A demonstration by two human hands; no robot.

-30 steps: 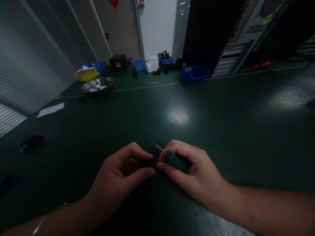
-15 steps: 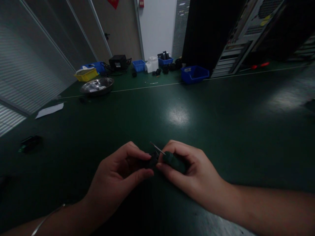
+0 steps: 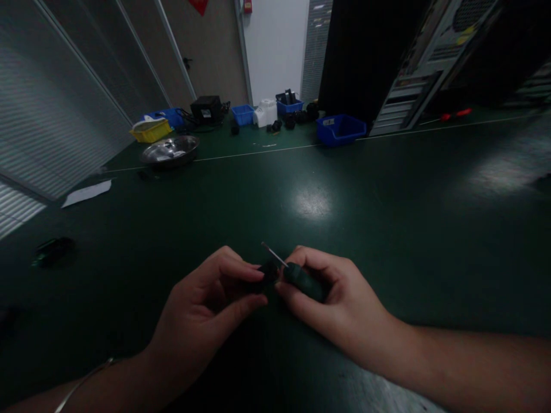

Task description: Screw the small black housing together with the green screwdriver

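My right hand (image 3: 340,307) is curled round the green handle of a small screwdriver (image 3: 297,276), whose thin metal shaft points up and to the left. My left hand (image 3: 206,312) pinches a small black part (image 3: 266,274) between thumb and fingers, right against the screwdriver's handle end. Both hands meet low over the dark green table (image 3: 387,218). A thin bracelet shows on my left wrist.
At the table's far edge stand a steel bowl (image 3: 170,150), a yellow bin (image 3: 150,131), blue bins (image 3: 340,127), a black box (image 3: 206,107) and a white device (image 3: 266,111). A computer case (image 3: 426,69) rises back right. A paper slip (image 3: 87,193) and a dark object (image 3: 54,250) lie left.
Both hands with the screwdriver and black part have shifted slightly up and left; the grips are unchanged.
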